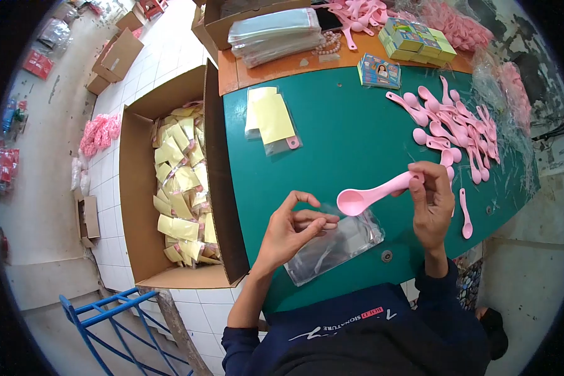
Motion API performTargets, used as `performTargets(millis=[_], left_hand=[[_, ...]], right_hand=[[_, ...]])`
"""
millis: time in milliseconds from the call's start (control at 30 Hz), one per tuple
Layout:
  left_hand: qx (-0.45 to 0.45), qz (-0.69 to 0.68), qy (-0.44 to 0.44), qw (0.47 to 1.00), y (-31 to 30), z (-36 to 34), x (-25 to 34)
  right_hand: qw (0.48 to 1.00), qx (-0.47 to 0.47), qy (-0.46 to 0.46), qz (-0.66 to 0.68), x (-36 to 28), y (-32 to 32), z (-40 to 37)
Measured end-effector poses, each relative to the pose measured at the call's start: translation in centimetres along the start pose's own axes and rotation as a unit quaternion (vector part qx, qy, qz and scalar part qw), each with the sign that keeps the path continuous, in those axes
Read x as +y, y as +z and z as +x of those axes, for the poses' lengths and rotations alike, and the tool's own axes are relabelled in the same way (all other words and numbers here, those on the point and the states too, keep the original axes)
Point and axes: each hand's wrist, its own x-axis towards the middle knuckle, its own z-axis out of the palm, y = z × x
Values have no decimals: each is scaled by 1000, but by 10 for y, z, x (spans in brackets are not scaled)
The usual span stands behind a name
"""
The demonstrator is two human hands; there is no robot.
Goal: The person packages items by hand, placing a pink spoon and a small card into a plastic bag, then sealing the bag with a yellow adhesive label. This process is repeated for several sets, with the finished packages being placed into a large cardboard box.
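My right hand [433, 203] pinches the handle end of a pink measuring spoon [355, 202], with its bowl pointing left above the table. Just left of the bowl is my left hand [294, 229], its thumb and fingers closed on the edge of a clear plastic bag [341, 216]. Several more clear bags [319, 258] lie flat on the green table beneath my hands. A loose pile of pink spoons [457, 128] spreads over the table's right side, and a single spoon [465, 214] lies apart near the right edge.
Left of the table stands a cardboard box [135, 207] holding many bagged yellow cards [182, 182]. Yellow cards in clear bags [276, 119] lie at the table's upper left. Printed cards [380, 71], card stacks [413, 39] and plastic sleeves [274, 34] sit at the back. A blue metal frame [116, 307] stands lower left.
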Motion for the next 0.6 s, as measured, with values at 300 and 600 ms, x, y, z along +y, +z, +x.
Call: performTargets(millis=[300, 600], left_hand=[[-8, 7, -27, 1000, 2, 1, 13], [5, 32, 7, 999, -4, 3, 16]], right_hand=[[998, -36, -48, -14, -4, 10, 4], [999, 2, -49, 6, -2, 7, 12]])
